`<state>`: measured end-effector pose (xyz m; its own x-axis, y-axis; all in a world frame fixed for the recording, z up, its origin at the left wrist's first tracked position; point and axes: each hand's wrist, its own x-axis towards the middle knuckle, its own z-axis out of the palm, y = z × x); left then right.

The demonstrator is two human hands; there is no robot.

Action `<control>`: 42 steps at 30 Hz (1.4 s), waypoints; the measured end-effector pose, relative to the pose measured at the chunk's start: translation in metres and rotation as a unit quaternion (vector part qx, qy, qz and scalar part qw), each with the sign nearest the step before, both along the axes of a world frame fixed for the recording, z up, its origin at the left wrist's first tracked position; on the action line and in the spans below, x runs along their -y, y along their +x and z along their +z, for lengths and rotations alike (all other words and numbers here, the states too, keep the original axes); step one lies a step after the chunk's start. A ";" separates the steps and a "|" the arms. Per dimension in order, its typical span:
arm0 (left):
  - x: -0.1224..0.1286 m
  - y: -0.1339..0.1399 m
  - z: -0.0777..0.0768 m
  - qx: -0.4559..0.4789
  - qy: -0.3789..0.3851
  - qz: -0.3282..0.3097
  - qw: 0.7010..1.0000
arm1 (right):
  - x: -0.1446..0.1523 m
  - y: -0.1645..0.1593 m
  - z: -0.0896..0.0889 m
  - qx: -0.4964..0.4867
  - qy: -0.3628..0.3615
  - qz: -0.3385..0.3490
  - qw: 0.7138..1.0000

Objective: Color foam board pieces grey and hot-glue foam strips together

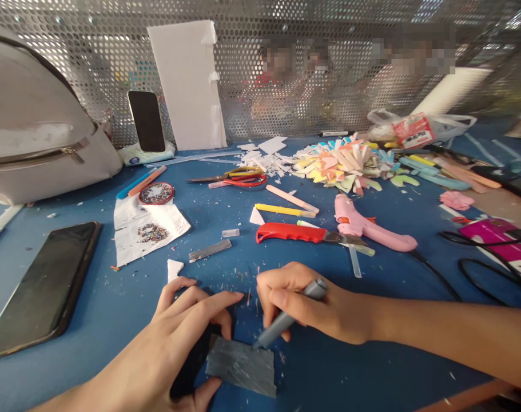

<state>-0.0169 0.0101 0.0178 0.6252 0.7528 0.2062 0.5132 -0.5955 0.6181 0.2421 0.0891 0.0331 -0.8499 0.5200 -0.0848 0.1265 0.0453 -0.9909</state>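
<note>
My right hand (305, 300) is closed around a grey marker (281, 326), whose tip meets the upper right edge of a dark grey rectangular piece (243, 365). The piece lies on the blue table and its surface is streaked with grey. My left hand (178, 332) steadies it at the left end, with the thumb at the lower edge and a fingertip at the upper one; the index finger stretches out over the table. Beyond the hands lie a smaller grey-coloured strip (210, 250), a red-handled knife (290, 232) and a pink glue gun (372, 226).
A phone (46, 280) lies at left, near a backpack (46, 131). Foam scraps (341, 163) are heaped at the back, with scissors (234, 176) beside them. Beads (152, 233) rest on white paper. Black cable (487, 269) loops at right. A perforated metal panel (243, 86) stands behind.
</note>
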 end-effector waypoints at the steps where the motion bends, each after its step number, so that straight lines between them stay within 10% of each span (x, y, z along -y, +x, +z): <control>1: 0.000 0.000 0.000 0.000 0.001 0.000 1.000 | 0.000 0.000 0.000 0.005 0.000 -0.001 1.000; 42: 0.003 0.000 0.002 -0.011 -0.025 0.018 0.999 | 0.001 -0.001 0.003 0.015 -0.016 -0.028 0.999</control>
<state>-0.0166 0.0074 0.0199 0.6015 0.7837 0.1548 0.5472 -0.5454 0.6349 0.2408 0.0884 0.0359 -0.8167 0.5628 -0.1278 0.1585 0.0058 -0.9873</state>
